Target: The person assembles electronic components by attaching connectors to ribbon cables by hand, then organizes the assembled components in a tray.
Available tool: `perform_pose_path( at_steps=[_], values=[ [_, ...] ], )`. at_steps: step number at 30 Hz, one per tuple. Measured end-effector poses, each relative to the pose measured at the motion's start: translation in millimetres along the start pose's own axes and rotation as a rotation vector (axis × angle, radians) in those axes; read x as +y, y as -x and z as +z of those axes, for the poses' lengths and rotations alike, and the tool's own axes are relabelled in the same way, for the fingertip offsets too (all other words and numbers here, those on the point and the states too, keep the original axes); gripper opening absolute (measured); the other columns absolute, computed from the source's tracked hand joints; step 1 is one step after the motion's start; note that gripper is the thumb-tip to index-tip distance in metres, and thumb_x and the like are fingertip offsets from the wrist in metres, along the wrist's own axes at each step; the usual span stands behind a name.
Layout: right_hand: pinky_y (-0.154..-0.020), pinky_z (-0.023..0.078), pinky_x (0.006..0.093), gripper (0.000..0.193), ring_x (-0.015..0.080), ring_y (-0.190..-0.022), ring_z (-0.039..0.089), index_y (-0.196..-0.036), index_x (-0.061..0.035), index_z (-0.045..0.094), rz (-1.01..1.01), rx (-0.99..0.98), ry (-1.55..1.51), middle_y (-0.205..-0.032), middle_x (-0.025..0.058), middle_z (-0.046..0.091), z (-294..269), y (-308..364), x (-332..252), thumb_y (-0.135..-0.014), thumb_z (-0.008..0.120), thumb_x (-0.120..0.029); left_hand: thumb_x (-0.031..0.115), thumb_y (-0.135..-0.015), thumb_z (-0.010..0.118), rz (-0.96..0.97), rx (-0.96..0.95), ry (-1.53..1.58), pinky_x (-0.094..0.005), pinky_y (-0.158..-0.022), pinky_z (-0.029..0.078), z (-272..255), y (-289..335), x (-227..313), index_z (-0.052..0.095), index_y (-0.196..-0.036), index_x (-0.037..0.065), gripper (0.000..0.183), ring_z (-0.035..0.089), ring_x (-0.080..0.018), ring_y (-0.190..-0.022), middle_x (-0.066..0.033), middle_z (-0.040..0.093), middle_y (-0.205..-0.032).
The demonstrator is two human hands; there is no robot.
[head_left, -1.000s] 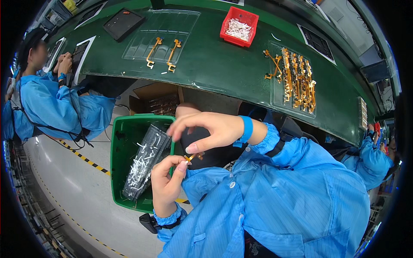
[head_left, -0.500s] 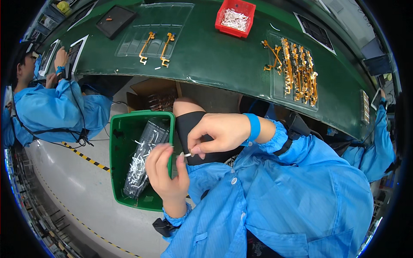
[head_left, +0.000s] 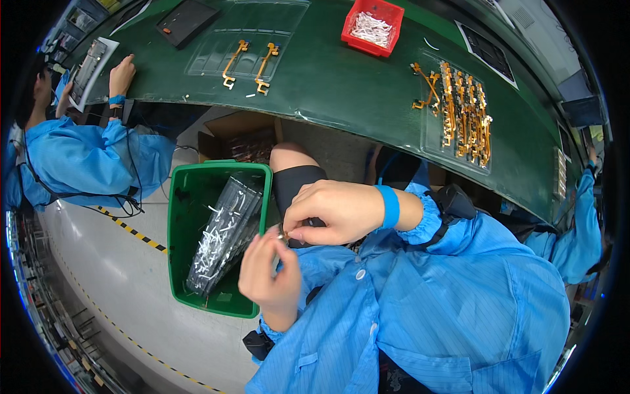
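Note:
My left hand [head_left: 270,276] and my right hand [head_left: 338,213] meet above my lap, beside the green bin's right edge. Thumb and fingers of the right one are pinched around a small piece [head_left: 282,232], too tiny to name. The left fingertips close in at the same piece, blurred by motion. Inside the green bin [head_left: 172,243] lie clear plastic trays [head_left: 230,226] strewn with small white strips [head_left: 216,240].
On the green table [head_left: 341,98] stand a red box [head_left: 348,39] of white swabs or strips, a clear tray with two orange flex cables [head_left: 266,65], and another tray [head_left: 430,141] with several rows. Co-workers in blue [head_left: 92,161] sit left and right. A cardboard box [head_left: 216,125] is below.
My left hand has shifted right and slightly down, nearer the right one. The camera view has tilted a little. At left, a co-worker's hand has moved onto the table.

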State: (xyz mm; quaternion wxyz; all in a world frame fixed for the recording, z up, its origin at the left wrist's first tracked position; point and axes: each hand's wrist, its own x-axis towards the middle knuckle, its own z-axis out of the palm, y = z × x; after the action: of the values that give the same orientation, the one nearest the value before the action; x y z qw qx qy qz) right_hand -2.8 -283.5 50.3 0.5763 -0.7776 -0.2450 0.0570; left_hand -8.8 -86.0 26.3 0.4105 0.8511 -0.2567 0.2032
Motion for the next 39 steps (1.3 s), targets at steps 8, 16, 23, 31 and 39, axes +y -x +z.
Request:
perform_pose_path(
  at_steps=[8,16,23,31,39],
  values=[
    [-0.068,0.051,0.0315,0.017,0.0179,-0.072,0.065,-0.090,0.0009,0.065,0.102,0.039,-0.177,-0.078,0.0090,0.068,-11.8,-3.1,-3.0,-0.088,0.059,-0.015,0.010,-0.091,0.060,-0.720,-0.162,-0.571,-0.0370,-0.081,0.051,-85.2,39.7,-113.1,0.068,-0.110,-0.005,0.025,0.068,-0.0263,-0.089,-0.0178,0.071,-0.098],
    [-0.072,0.049,0.0286,0.014,0.0138,-0.074,0.063,-0.092,0.0011,0.064,0.120,-0.039,-0.331,-0.077,0.0061,0.067,-11.0,-9.7,-9.5,-0.089,0.059,-0.012,0.019,-0.099,0.051,-0.389,0.021,0.385,-0.0414,-0.107,0.036,-30.0,7.5,-35.0,0.048,-0.133,-0.009,0.045,0.051,-0.0328,-0.125,-0.0217,0.055,-0.132],
    [-0.075,0.050,0.0281,0.018,0.0133,-0.078,0.064,-0.094,0.0018,0.065,0.183,-0.053,-0.327,-0.082,0.0074,0.069,-20.0,3.2,-6.5,-0.091,0.062,-0.015,0.020,-0.101,0.045,-0.756,-0.181,1.379,-0.0396,-0.076,0.048,-18.4,7.7,-24.6,0.054,-0.094,0.001,0.022,0.060,-0.0234,-0.076,-0.0124,0.060,-0.084],
    [-0.074,0.052,0.0273,0.027,0.0140,-0.079,0.067,-0.101,0.0028,0.066,0.219,-0.174,-0.476,-0.085,0.0096,0.071,-19.4,10.0,6.1,-0.093,0.064,-0.023,0.016,-0.098,0.053,-0.720,-0.314,1.109,-0.0287,-0.069,0.050,-11.5,2.2,-16.3,0.063,-0.089,-0.005,0.025,0.062,-0.0167,-0.071,-0.0126,0.065,-0.081],
    [-0.066,0.052,0.0282,0.023,0.0133,-0.069,0.067,-0.092,-0.0005,0.065,0.388,-0.193,-0.270,-0.074,0.0070,0.070,-8.1,3.6,3.6,-0.093,0.055,-0.021,0.005,-0.094,0.055,-0.462,-0.245,0.495,-0.0307,-0.073,0.050,-0.4,-5.2,-2.8,0.064,-0.098,-0.006,0.014,0.063,-0.0182,-0.080,-0.0103,0.065,-0.082]
  ],
)
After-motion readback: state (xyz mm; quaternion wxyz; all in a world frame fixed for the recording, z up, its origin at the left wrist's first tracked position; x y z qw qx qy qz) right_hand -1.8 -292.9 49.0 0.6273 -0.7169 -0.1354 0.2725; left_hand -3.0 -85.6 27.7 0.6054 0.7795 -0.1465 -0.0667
